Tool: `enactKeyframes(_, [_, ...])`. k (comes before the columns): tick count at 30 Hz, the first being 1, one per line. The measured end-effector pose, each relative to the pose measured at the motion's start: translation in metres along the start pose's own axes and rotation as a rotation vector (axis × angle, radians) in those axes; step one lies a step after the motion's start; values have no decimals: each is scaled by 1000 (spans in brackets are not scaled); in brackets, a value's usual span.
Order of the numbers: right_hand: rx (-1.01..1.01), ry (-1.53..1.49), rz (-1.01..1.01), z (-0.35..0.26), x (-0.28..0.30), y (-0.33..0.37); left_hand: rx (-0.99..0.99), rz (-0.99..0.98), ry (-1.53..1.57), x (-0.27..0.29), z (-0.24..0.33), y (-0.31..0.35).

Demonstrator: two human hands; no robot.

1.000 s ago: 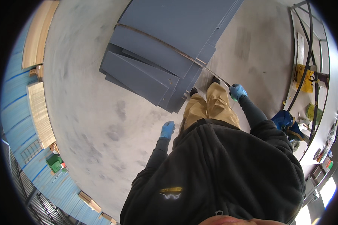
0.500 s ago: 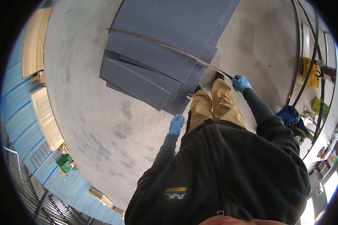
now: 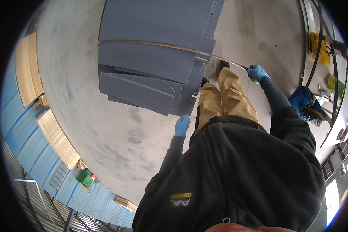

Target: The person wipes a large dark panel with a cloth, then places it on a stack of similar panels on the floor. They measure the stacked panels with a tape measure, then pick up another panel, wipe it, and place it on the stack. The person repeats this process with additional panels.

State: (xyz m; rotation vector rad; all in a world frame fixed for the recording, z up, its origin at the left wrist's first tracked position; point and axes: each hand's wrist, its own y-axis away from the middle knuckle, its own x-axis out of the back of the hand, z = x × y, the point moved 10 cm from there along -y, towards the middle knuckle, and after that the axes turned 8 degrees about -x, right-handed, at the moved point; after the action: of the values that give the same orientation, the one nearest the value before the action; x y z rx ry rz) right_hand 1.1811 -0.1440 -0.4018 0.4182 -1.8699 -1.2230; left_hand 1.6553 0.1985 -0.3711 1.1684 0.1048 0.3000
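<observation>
Grey flat panels [image 3: 154,23] lie stacked in front of me, with a smaller tilted panel [image 3: 137,89] on the near end. Across the stack runs a long, worn tape measure blade [image 3: 154,44], from the stack's left edge to my right side. My right hand [image 3: 257,73], in a blue glove, is closed round the tape measure's case, of which a bit of green [image 3: 254,80] shows. Just off the near corner of the stack is my gloved left hand [image 3: 182,126]. Its fingers are curled closed, and whatever they may hold is hidden.
Wooden boards [image 3: 29,69] and a slatted pale stack [image 3: 58,138] stand along the blue wall [image 3: 27,127] at left, near a green bin [image 3: 85,177]. To the right are a blue bag [image 3: 303,102], black cables [image 3: 320,46] and a yellow bag [image 3: 319,48].
The view has turned, so the panels and tape measure blade sit further left. My right hand, holding the tape measure, has moved slightly right and outward. The left hand stays nearly in place, fingers still curled.
</observation>
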Motion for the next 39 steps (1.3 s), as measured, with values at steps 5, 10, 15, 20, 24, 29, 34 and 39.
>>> enactKeyframes(5, [-35,12,-7,3,-3,-9,0,31,7,-6,23,1])
enactKeyframes(10, [-43,23,-20,4,-7,-12,20,46,18,-13,30,2])
enactKeyframes(15, [-45,46,-21,3,-5,-14,7,34,-7,-12,30,-1])
enactKeyframes(20, [-54,71,-32,0,-3,-13,28,29,-34,-7,26,-6])
enactKeyframes(24, [-57,107,-37,-3,-1,-10,15,18,-13,-6,25,-7])
enactKeyframes(29, [-61,101,-31,-3,-1,-10,16,14,-19,-5,23,-4])
enactKeyframes(34, [-59,119,-25,-4,-3,-12,39,18,-28,-1,17,-1])
enactKeyframes(39, [-51,136,-22,-6,-1,-10,30,15,-3,0,15,1])
